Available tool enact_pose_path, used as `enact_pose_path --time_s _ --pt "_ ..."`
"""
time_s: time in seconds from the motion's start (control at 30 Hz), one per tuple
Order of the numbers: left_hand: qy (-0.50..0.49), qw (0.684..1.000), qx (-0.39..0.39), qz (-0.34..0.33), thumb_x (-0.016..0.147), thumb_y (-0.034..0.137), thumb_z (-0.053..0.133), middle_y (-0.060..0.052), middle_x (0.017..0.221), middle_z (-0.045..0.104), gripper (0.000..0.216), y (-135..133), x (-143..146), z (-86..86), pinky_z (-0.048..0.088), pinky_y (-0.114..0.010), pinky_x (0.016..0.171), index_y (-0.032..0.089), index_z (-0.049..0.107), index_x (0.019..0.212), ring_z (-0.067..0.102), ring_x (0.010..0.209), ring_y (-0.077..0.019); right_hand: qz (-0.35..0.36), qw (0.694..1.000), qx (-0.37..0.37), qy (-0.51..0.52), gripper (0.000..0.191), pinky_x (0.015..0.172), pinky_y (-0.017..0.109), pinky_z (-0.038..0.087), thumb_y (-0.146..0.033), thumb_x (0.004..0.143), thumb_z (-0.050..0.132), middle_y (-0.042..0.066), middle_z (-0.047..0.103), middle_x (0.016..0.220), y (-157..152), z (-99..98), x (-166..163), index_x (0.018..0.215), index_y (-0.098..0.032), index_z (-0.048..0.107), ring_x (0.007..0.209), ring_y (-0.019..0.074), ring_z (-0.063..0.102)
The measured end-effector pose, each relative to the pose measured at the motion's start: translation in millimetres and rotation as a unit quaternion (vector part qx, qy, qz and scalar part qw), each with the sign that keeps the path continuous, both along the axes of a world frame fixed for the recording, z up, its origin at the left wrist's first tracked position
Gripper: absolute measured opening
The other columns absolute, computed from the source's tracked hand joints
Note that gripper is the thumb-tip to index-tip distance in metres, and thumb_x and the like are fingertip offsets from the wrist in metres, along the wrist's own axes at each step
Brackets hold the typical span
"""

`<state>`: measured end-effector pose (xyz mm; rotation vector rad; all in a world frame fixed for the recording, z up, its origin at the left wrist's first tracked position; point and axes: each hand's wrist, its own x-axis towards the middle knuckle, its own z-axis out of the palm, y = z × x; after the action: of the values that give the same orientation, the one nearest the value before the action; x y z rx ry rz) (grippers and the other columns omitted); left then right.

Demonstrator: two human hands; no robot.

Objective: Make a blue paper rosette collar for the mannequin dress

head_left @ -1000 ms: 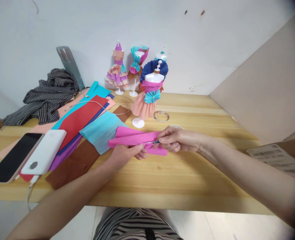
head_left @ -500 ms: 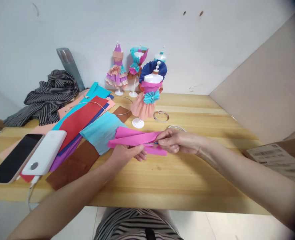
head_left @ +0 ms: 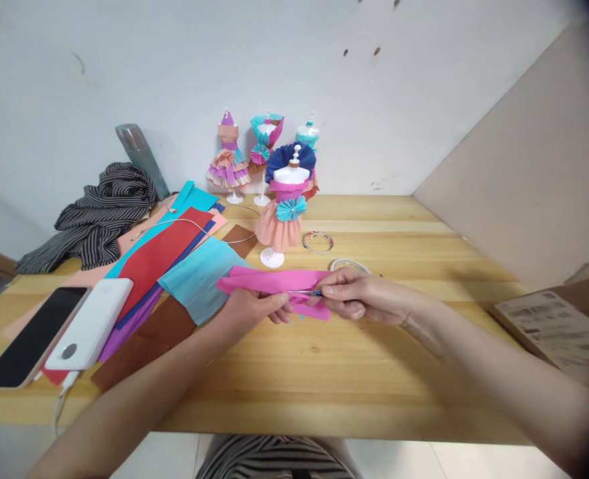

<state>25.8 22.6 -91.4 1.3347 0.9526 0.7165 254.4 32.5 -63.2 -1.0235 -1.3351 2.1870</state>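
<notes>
A strip of pink crepe paper (head_left: 269, 281) stretches between my hands, a little above the wooden table. Its left part is pinched by my left hand (head_left: 261, 306), thumb on top and fingers beneath. My right hand (head_left: 347, 293) is closed around small scissors (head_left: 308, 292); their thin metal blades point left along the paper's lower edge, towards my left thumb. The scissors' handles are mostly hidden by my fingers. Just beyond the paper stands a small white dress form (head_left: 294, 174) in a pink and peach paper dress with a turquoise rosette (head_left: 291, 208).
More dressed forms (head_left: 228, 156) stand by the wall. Coloured paper sheets (head_left: 167, 243), a phone (head_left: 34, 336), a white power bank (head_left: 89, 322), striped cloth (head_left: 104, 213) and a bottle (head_left: 142, 156) lie left. A tape roll (head_left: 349, 266) and ring (head_left: 317, 242) sit beyond my right hand; a cardboard box (head_left: 558, 326) is right.
The view has tilted up slightly, so everything sits lower. My right hand has moved slightly right from my left, showing more of the scissors' blades. Both hands keep their hold.
</notes>
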Motion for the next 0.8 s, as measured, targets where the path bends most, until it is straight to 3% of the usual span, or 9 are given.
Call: enact_pose_path --time_s 0.43,0.6,0.8 --pt "-0.010 0.998 -0.068 0.002 0.067 0.055 0.071 -0.005 0.060 0.067 0.045 -2 1 -6.7 0.053 -0.025 0.054 0.011 0.069 0.068 0.066 0.057 -0.0158 -0.010 1.000 -0.003 -0.013 0.038 0.040 0.021 0.005 -0.040 0.072 0.075 -0.010 0.032 0.047 -1 -10.4 -4 0.062 -0.014 0.050 0.040 0.0008 0.018" --pt "-0.020 0.997 -0.077 -0.012 0.069 0.053 0.071 -0.006 0.068 0.071 0.042 -3 -2 -10.9 0.053 -0.023 0.053 0.011 0.069 0.073 0.067 0.059 -0.0150 -0.006 1.000 -0.007 -0.009 0.040 0.040 0.022 0.006 -0.037 0.073 0.075 -0.010 0.031 0.048 2 -13.8 -5 0.058 -0.016 0.045 0.040 0.0010 0.018" --pt "-0.022 0.996 -0.087 -0.017 0.069 0.053 0.072 -0.005 0.064 0.069 0.041 -3 -5 -13.1 0.052 -0.022 0.052 0.011 0.069 0.071 0.066 0.058 -0.0146 0.013 1.000 -0.013 -0.006 0.041 0.040 0.022 0.005 -0.035 0.075 0.074 -0.010 0.031 0.048 4 -14.1 -10 0.057 -0.016 0.042 0.040 0.0009 0.017"
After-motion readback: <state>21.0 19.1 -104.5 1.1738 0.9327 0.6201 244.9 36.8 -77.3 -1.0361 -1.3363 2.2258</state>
